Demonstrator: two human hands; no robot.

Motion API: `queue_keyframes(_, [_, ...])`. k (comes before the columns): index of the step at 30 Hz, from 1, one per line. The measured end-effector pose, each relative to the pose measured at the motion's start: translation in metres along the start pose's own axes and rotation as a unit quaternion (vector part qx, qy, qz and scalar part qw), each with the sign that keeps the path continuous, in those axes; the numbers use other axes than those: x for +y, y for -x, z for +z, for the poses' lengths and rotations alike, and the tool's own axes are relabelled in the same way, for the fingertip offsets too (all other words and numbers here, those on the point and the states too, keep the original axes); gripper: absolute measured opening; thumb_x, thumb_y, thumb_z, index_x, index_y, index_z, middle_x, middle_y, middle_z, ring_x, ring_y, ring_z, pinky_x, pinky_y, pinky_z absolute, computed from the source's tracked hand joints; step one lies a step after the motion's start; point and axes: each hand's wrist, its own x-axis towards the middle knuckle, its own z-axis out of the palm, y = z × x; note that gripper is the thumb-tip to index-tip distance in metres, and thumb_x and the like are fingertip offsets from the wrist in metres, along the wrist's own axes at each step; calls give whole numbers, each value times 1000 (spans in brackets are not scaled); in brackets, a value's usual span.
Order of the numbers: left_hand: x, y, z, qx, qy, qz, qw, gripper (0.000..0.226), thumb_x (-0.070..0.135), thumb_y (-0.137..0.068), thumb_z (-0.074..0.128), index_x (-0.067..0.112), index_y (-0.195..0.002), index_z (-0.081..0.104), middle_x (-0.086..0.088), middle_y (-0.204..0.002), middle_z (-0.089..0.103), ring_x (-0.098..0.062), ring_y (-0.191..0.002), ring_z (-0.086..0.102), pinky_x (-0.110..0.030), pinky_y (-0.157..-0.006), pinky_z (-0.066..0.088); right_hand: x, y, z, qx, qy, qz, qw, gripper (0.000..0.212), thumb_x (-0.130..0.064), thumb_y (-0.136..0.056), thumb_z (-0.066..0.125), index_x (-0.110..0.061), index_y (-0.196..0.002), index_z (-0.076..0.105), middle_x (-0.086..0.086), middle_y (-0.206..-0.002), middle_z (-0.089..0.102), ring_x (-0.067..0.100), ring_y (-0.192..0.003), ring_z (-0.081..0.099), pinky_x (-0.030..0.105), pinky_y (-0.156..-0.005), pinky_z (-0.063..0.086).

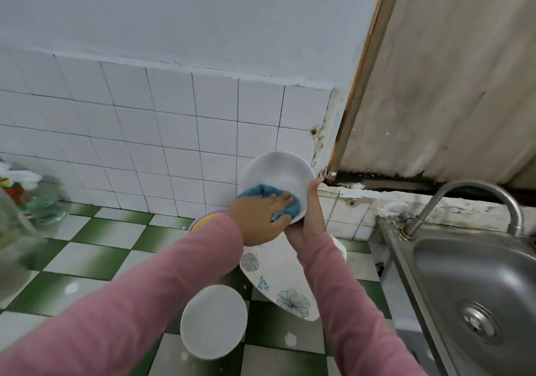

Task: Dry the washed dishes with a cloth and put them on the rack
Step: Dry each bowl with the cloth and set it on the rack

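White bowl (275, 172): plain, glossy, shallow, tilted with its mouth toward me, raised above the far table (101, 248); my right hand (308, 219) has its grip round the right rim; my left hand (258, 219) holds a bunched blue cloth (255, 192) pressed inside.

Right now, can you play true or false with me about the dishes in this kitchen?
1. The cloth is blue. True.
2. The left hand presses the cloth into the white dish that the right hand holds. True.
3. Water is pouring from the tap. False: no water shows.
4. The flowery plate is in the sink. False: it lies on the checked counter.
5. A white bowl sits on the counter. True.
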Motion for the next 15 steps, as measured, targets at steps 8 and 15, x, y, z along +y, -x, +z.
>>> queue_keyframes(8, [-15,-11,6,22,-107,-76,991,63,43,-105,16,13,-157,-1,-4,-165,-7,-17,-152,-8,-33,-121,-12,13,-8,-5,31,-4,-63,998,112,-76,-60,76,-17,-148,38,20,-140,55,40,-126,56,57,-91,53])
queue_keyframes(15, [12,-4,14,-61,144,-52,986,52,44,-105,24,26,-154,29,3,-160,28,-22,-142,34,-34,-116,26,30,-10,-24,66,-53,-49,995,109,-75,-59,76,-12,-143,46,22,-128,62,38,-116,63,54,-95,53])
